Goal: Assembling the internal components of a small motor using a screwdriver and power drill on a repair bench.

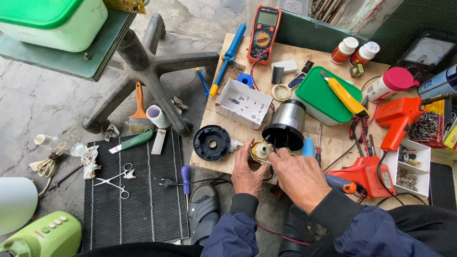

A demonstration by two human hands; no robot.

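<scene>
Fingers [251, 153] of both hands grip the small brass-coloured round motor [260, 151]; better steadied low over the wooden bench [328, 143].

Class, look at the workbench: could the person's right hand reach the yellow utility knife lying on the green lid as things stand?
Probably yes. The right hand is busy at the small motor, but the yellow utility knife lies uncovered on top of the green lid, nothing over it.
</scene>
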